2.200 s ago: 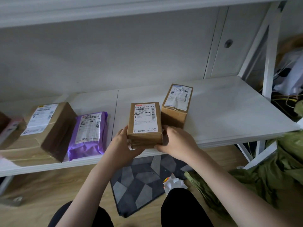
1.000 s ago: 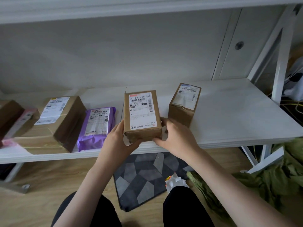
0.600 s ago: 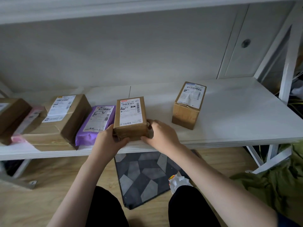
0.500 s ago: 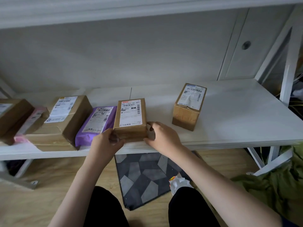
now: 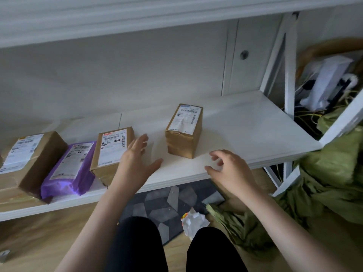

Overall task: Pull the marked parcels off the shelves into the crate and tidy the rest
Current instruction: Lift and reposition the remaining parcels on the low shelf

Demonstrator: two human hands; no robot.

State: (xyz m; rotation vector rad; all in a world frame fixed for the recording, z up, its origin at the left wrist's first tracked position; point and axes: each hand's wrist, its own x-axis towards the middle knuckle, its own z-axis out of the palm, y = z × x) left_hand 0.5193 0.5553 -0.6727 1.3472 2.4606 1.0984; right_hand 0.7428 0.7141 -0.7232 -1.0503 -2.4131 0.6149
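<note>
A flat brown parcel (image 5: 110, 152) with a white label lies on the white shelf (image 5: 245, 130), pressed against a purple mailer (image 5: 72, 167). Left of that sits a bigger brown box (image 5: 33, 156). My left hand (image 5: 137, 163) hovers open just right of the flat parcel, fingers spread, holding nothing. A small upright brown parcel (image 5: 184, 132) stands alone mid-shelf. My right hand (image 5: 229, 169) floats in front of it over the shelf edge, fingers loosely curled and empty. No crate shows in this view.
Below the shelf lie a grey patterned mat (image 5: 167, 205), a crumpled white wrapper (image 5: 193, 222) and green fabric (image 5: 324, 193) on the wooden floor. A white frame leg (image 5: 288, 71) and cables stand at the right. My knees are at the bottom.
Both hands set the flat brown parcel down beside the purple mailer and let go. They have since moved right, toward the upright parcel.
</note>
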